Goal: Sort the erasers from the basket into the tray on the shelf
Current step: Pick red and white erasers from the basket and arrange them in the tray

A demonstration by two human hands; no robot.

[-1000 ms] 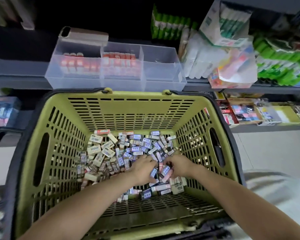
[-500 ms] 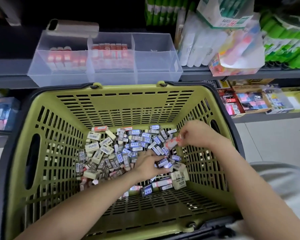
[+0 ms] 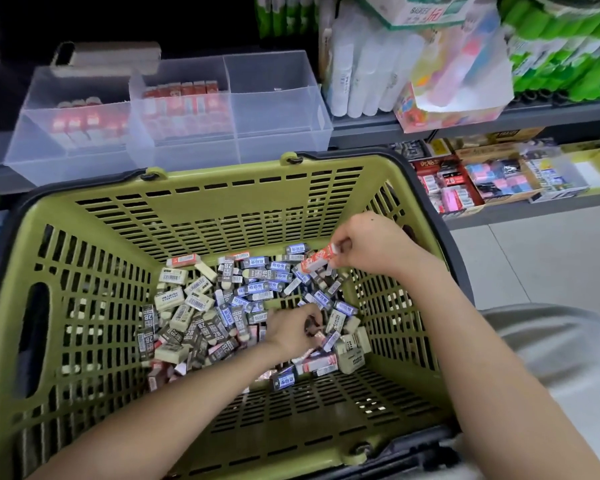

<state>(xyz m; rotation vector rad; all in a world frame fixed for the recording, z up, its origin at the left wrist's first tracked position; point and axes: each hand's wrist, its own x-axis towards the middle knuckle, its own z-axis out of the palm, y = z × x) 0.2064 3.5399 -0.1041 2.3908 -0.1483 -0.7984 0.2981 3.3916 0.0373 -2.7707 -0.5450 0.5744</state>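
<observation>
Head view, right hand (image 3: 371, 247): red eraser (image 3: 317, 260) is being pinched at its end.
Left hand (image 3: 290, 329): dark eraser (image 3: 311, 330) is being gripped.

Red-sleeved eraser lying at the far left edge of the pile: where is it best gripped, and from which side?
Pinch the red-sleeved eraser across its two long sides, coming from above. It lies flat and crosswise, top face exposed, nothing stacked on it; the far wall of the basket just behind likely blocks a sideways approach.
</observation>
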